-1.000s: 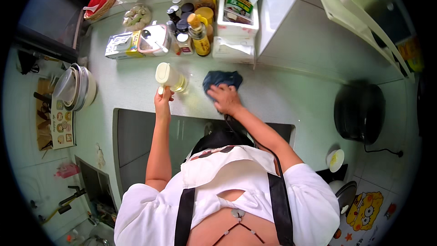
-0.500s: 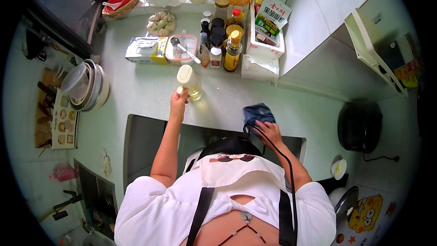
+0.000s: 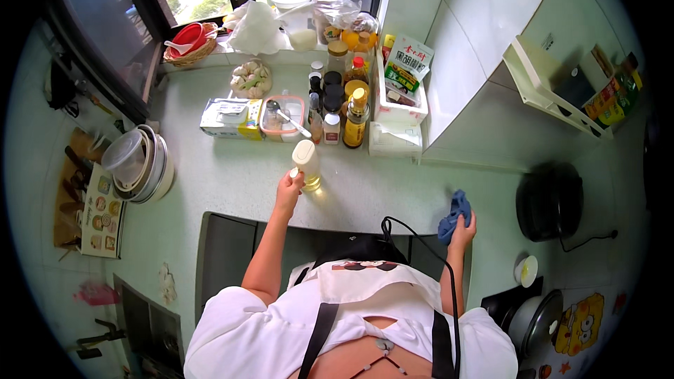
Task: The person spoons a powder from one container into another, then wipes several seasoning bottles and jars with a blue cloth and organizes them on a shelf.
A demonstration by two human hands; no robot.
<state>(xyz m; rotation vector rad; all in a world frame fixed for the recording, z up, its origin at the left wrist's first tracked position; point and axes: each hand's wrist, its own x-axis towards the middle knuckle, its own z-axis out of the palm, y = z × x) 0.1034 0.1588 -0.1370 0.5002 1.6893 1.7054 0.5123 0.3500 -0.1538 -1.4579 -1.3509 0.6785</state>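
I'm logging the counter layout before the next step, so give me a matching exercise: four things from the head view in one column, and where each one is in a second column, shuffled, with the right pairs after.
Things:
1. clear bottle with a cream cap
2. blue cloth
3. stack of bowls
4. black rice cooker

Places:
A. on the counter's far left, by the patterned board
B. gripped in the right hand, lifted near the counter's front edge
C. on the counter at the far right, below the wall shelf
D. held by the left hand, in front of the row of condiment jars

Pairs: 1-D, 2-B, 3-A, 4-C
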